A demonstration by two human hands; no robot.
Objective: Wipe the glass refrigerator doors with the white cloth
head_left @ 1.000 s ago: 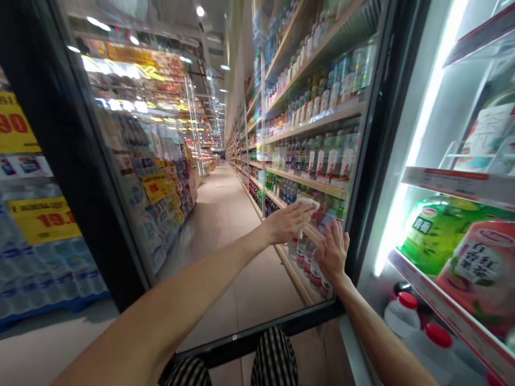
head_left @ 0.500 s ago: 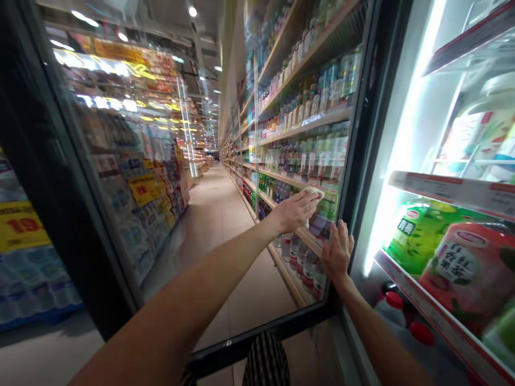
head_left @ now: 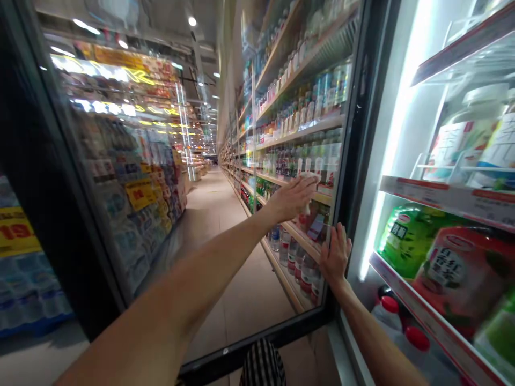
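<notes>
My left hand (head_left: 294,198) is closed over a pale cloth (head_left: 313,178) and presses it flat against the glass of a cooler door. The cloth shows only at the fingertips and below the palm; the hand hides the rest. Lower and to the right, my right hand (head_left: 336,252) lies open, its fingers spread upward at the edge between the glass and the black door frame (head_left: 349,161). Nothing shows in it. The door stands open across my front, its bottom rail (head_left: 289,335) just above my striped clothing.
Right of the door is the lit cooler, with a shelf edge (head_left: 442,195), a green pouch (head_left: 402,241), a red pouch (head_left: 450,273) and red-capped bottles (head_left: 416,340). Through or in the glass appear bottle shelves, an aisle floor (head_left: 209,209) and a yellow price sign (head_left: 140,194).
My left hand has slid slightly upward on the glass with the cloth. My right hand stays at the door's edge. The whole view has shifted a little, so the frame and cooler sit farther left.
</notes>
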